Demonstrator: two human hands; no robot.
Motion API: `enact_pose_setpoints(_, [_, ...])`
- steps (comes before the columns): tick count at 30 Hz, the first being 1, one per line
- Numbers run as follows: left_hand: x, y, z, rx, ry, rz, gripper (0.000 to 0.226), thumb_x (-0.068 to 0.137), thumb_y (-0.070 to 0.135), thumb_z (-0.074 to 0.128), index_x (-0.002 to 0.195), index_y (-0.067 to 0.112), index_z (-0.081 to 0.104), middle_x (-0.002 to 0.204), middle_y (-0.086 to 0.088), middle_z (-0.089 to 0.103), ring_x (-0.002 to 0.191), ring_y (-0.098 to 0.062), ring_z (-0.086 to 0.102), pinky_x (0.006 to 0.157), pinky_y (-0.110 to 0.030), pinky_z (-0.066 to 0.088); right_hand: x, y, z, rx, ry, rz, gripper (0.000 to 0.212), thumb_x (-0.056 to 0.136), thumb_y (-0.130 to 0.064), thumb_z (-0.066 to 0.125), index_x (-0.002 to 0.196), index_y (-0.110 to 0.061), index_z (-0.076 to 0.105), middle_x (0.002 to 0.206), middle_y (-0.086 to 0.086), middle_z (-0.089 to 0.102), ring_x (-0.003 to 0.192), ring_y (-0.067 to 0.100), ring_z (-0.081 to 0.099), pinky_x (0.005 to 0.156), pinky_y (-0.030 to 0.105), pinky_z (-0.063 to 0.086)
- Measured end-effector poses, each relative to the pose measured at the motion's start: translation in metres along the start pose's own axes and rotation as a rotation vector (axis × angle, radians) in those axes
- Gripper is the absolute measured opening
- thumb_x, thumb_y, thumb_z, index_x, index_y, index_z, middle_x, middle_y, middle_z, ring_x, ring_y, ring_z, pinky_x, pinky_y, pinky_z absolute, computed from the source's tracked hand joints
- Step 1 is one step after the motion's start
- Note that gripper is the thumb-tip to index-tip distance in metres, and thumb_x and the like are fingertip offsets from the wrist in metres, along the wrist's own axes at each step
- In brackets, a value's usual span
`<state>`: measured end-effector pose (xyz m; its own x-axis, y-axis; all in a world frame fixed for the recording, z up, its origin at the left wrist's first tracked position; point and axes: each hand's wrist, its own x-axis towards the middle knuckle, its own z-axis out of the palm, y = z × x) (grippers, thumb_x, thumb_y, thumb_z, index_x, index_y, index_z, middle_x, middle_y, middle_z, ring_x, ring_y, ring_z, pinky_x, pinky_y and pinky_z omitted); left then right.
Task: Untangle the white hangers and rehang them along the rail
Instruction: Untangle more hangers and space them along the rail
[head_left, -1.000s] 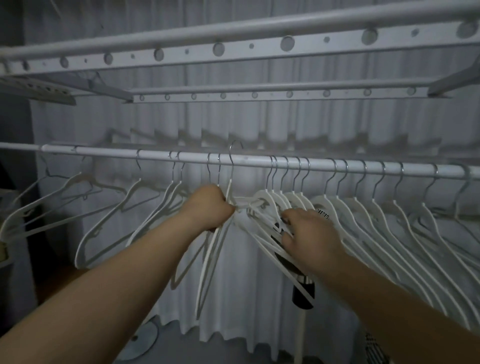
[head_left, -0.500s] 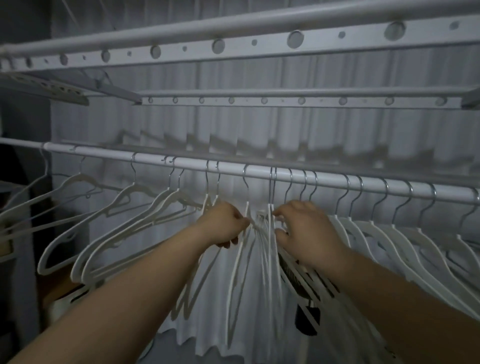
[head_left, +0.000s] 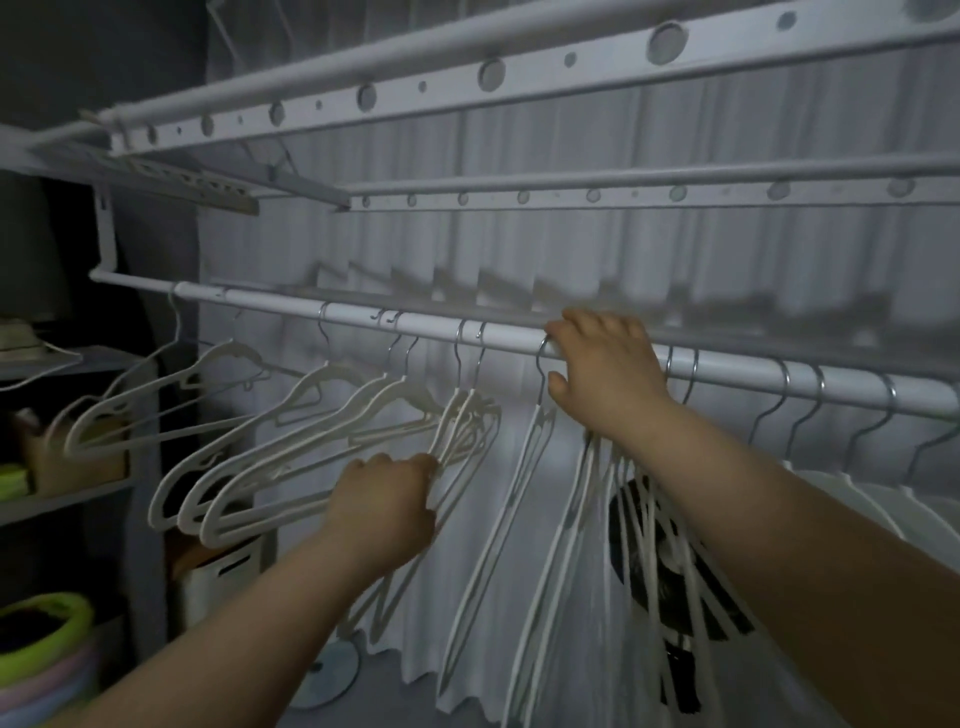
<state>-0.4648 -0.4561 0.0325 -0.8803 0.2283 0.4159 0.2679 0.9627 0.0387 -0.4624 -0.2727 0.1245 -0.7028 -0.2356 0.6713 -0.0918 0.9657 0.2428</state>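
Observation:
A white rail (head_left: 426, 328) runs across the head view from left down to right, with several white hangers on metal hooks. My left hand (head_left: 387, 501) grips the arms of a pair of hangers (head_left: 467, 421) hanging left of centre. My right hand (head_left: 605, 371) is up at the rail, its fingers curled over the rail and around the hook of a single hanger (head_left: 519, 493). More hangers (head_left: 613, 530) hang bunched under my right wrist. Spread hangers (head_left: 249, 467) lean out to the left.
Two perforated upper bars (head_left: 493, 73) of the rack sit above the rail. A white curtain (head_left: 519, 249) hangs behind. Shelves (head_left: 62, 364) with boxes and a green-rimmed basket (head_left: 47, 623) stand at left. A fan base (head_left: 327, 675) rests on the floor. A black-and-white garment (head_left: 670, 571) hangs lower right.
My right hand has risen from the hanger bodies up to the rail and a hook. My left hand has dropped lower onto a pair of hangers. The view has shifted right.

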Motion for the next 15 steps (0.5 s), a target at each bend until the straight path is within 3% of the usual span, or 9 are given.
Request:
enact_pose_setpoints(3, [0.001,-0.01,0.004,0.09,0.089,-0.012,0.031,0.091,0.024,0.042,0.12,0.023,0.053,0.116,-0.002,0.063,0.114,-0.021,0.052,0.094,-0.028,0.034,0.005,0.002,0.003,-0.042,-0.04,0.025,0.052,0.091,-0.026,0.047,0.139,-0.016,0.031,0.143,0.006,0.037,0.129,0.025,0.035,0.106,0.035,0.021])
enact_pose_setpoints(7, [0.006,-0.019,-0.002,-0.14,0.151,-0.078,0.031,0.093,0.022,0.04,0.118,0.023,0.058,0.111,-0.002,0.066,0.101,-0.021,0.061,0.079,-0.027,0.045,0.006,0.004,0.007,-0.051,-0.045,0.042,0.048,0.091,-0.022,0.045,0.137,-0.015,0.033,0.135,0.008,0.046,0.123,0.026,0.041,0.099,0.034,0.028])
enact_pose_setpoints(10, [0.011,-0.016,-0.007,-0.192,0.207,-0.091,0.03,0.094,0.026,0.04,0.119,0.025,0.057,0.111,0.001,0.067,0.102,-0.021,0.061,0.075,-0.026,0.043,0.006,0.006,0.007,-0.059,-0.047,0.049,0.044,0.091,-0.022,0.046,0.133,-0.014,0.037,0.131,0.008,0.049,0.12,0.027,0.043,0.096,0.035,0.031])
enact_pose_setpoints(15, [0.026,-0.001,-0.006,-0.245,0.15,-0.061,0.029,0.094,0.025,0.042,0.116,0.019,0.059,0.109,-0.004,0.068,0.099,-0.024,0.062,0.08,-0.03,0.047,0.002,0.01,0.004,-0.069,-0.038,0.046,0.043,0.092,-0.025,0.045,0.133,-0.015,0.037,0.128,0.007,0.05,0.117,0.026,0.045,0.095,0.035,0.031])
